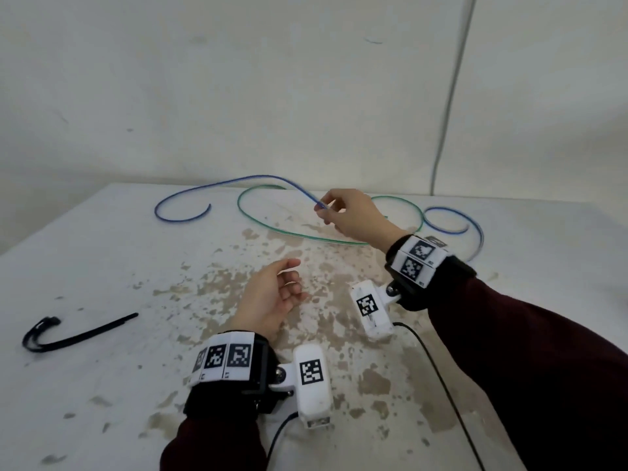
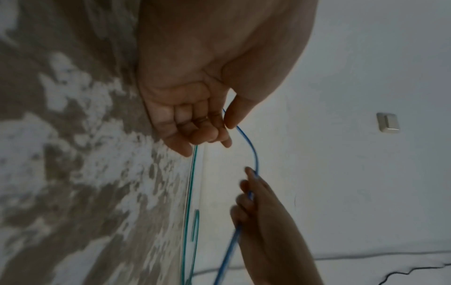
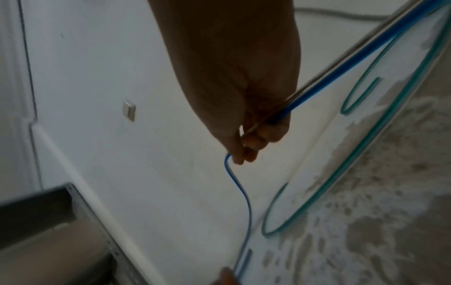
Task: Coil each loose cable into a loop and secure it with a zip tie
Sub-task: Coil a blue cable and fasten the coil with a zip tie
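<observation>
head view, green cable beside blue cable, perhaps crossing, zip ties apart

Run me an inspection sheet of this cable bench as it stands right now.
Surface: white table, paint flaked off in brown patches across the middle.
Job's things: blue cable and green cable sprawl uncoiled at the far side; a bundle of black zip ties lies near the left.
Clutter: nothing seen.
Hands: right hand pinches the blue cable, lifting that part off the table; left hand is palm up, fingers loose, and holds nothing.
Cables: black leads trail from the wrist cameras toward the person.
Surroundings: white wall with a grey line running up it and a switch.
</observation>
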{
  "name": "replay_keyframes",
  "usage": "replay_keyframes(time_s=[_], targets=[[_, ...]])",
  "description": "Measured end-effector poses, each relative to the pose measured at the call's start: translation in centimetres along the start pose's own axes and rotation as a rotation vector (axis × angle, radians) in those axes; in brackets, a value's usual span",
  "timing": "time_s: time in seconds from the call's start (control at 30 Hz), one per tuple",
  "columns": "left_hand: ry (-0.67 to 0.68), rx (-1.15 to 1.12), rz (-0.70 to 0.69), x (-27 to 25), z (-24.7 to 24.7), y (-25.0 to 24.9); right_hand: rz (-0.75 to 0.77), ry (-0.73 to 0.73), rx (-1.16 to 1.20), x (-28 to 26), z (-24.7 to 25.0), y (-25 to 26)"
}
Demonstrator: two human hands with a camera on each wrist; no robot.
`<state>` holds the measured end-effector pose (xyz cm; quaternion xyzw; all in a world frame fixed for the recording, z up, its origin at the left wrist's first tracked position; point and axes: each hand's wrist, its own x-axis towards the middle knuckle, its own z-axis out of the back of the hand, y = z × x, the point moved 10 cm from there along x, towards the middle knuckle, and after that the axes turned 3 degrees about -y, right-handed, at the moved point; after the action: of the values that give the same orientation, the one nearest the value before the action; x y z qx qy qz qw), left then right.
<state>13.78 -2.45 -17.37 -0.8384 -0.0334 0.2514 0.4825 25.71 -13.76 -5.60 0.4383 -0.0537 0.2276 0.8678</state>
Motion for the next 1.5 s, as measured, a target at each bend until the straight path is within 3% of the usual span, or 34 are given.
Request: replay_keyframes(time_s=[0.07,0.17,0.3,0.4,0.47,0.57,0.63,0.7,0.77,0.87,1.0,1.07,1.17,1.27,1.33,1.5], targets=[[-0.066,0.009,-0.053,0.0,1.0,-1.0,0.031,0.006,0.062,-2.0,1.5,1.5],[-0.238,0.081,-0.237,-0.2,3.4,-3.9,0.088,0.04,0.152,-5.2,4.1,3.4],[-0.451,0.327,-0.48,-0.9,6.0,-7.8,0.127,0.021,0.197,-8.6,8.2,4.1],[-0.522,0.701,-0.659,-1.6,5.4,-11.2,0.103,0.105,0.177,-10.6,10.3,3.4],[-0.5,1.007,-0.735,-1.7,3.4,-13.0,0.072,0.243,0.126,-12.1,10.2,2.9],[-0.317,1.491,-0.771,-0.1,-1.1,-13.5,0.037,0.385,0.076,-14.2,9.6,2.4],[-0.155,1.777,-0.652,1.7,-2.5,-11.7,0.034,0.386,0.1,-14.8,9.6,2.3],[-0.065,1.905,-0.484,3.4,-1.9,-10.0,0.031,0.361,0.152,-15.1,9.8,2.2],[-0.092,1.863,-0.468,4.1,-1.2,-10.1,0.038,0.375,0.174,-15.2,9.8,2.5],[-0.253,1.673,-0.715,2.9,-1.7,-12.9,0.061,0.482,0.154,-15.6,8.9,3.1],[-0.015,1.701,-0.877,1.7,-4.8,-12.3,0.046,0.593,0.101,-16.0,7.6,3.0],[0.039,1.659,-0.965,1.2,-5.7,-13.0,0.029,0.627,0.043,-16.0,6.9,2.5],[0.055,1.54,-1.063,-0.4,-6.4,-15.0,-0.031,0.644,-0.059,-15.8,6.2,0.6],[-0.045,1.673,-1.27,-2.6,-7.3,-17.2,-0.09,0.668,-0.099,-15.7,5.3,-0.4],[-0.089,1.754,-1.418,-4.7,-8.4,-18.1,-0.095,0.62,-0.054,-14.9,5.2,0.9],[-0.087,1.777,-1.766,-11.6,-11.6,-18.4,0.003,0.338,0.089,-10.8,4.8,8.2]])
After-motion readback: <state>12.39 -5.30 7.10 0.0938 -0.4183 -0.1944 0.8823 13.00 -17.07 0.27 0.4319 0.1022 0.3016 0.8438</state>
